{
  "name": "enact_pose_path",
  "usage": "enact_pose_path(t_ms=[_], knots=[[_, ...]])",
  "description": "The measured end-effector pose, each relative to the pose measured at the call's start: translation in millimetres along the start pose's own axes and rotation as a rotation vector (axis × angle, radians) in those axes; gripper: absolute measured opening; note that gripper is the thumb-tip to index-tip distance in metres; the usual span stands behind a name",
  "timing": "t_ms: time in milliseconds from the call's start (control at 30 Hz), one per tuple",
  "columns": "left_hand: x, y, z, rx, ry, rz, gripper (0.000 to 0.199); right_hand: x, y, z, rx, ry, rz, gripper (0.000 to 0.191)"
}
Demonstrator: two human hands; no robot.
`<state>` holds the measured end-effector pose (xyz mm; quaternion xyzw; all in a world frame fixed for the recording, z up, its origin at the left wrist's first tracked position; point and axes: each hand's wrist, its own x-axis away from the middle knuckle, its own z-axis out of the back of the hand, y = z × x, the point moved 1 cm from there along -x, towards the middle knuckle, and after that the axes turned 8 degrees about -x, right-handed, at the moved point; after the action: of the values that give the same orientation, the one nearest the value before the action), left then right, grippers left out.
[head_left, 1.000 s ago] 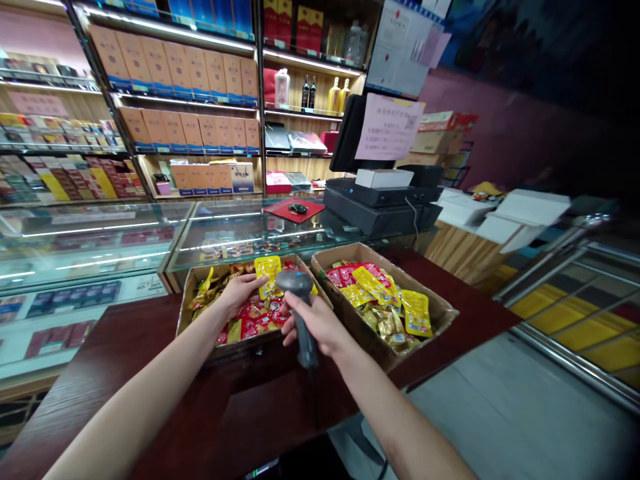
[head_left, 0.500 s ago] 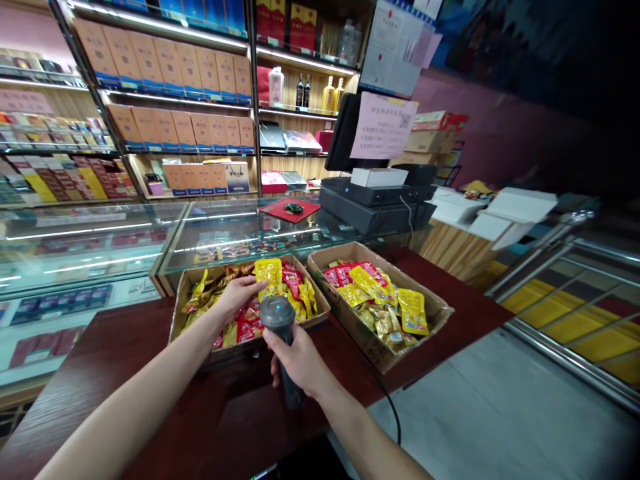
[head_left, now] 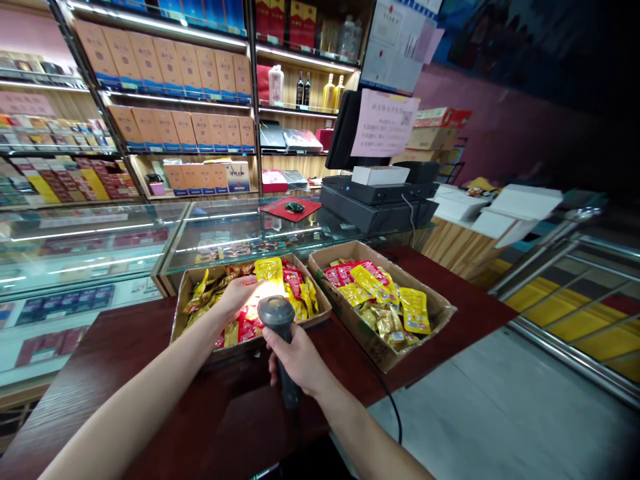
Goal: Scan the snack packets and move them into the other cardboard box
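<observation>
My right hand [head_left: 300,360] is wrapped round the handle of a dark grey barcode scanner [head_left: 278,313], held upright over the counter's near edge. My left hand [head_left: 239,297] pinches the left side of a yellow packet [head_left: 269,269] above the left cardboard box [head_left: 176,323]. Bright white light from the scanner falls on the packet's lower part and my left fingertips. Red, yellow and gold packets fill this box. Beside it on the right, another cardboard box [head_left: 383,357] holds similar packets, with a yellow packet [head_left: 415,310] near its right side.
Behind the boxes is a glass display counter [head_left: 225,230] with a mouse [head_left: 295,207] on a red mat. A monitor and cash drawer [head_left: 370,208] stand at its right end. The scanner's black cable [head_left: 395,407] hangs at the right; a metal railing [head_left: 560,293] stands further right.
The scanner's light has come on and now shines brightly on the yellow packet and my left fingertips. Both hands have stayed nearly in place.
</observation>
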<state>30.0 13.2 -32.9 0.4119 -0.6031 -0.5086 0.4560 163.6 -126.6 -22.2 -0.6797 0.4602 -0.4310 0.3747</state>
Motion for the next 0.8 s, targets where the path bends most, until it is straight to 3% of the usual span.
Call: enact_pose_path(t_ms=[133, 233, 333, 433, 567, 667, 800], knots=[[-2.6, -2.8, 1.9, 0.0, 0.003, 0.007, 0.045, 1.3, -3.8, -1.5, -0.061, -0.004, 0.005, 0.05], [-3.2, -3.4, 3.6, -0.013, 0.014, 0.037, 0.042, -5.2, -15.7, 3.3, -0.151, 0.004, 0.123, 0.046], [-0.5, 0.3, 3.4, -0.001, 0.016, 0.05, 0.037, -23.8, -40.3, 17.6, -0.226, 0.099, 0.228, 0.037], [2.2, 4.6, 2.5, 0.035, -0.007, 0.08, 0.032, -51.3, -67.0, 36.9, -0.359, 0.143, 0.118, 0.031], [2.9, 5.6, 1.5, 0.077, -0.047, 0.124, 0.029, -80.4, -84.0, 54.7, -0.496, -0.002, -0.146, 0.026], [4.3, 6.4, -0.8, 0.09, -0.075, 0.165, 0.028, -86.8, -83.1, 58.5, -0.553, -0.069, -0.24, 0.024], [4.1, 14.7, -9.2, 0.116, -0.084, 0.215, 0.021, -83.3, -86.9, 61.8, -0.563, -0.056, -0.258, 0.021]])
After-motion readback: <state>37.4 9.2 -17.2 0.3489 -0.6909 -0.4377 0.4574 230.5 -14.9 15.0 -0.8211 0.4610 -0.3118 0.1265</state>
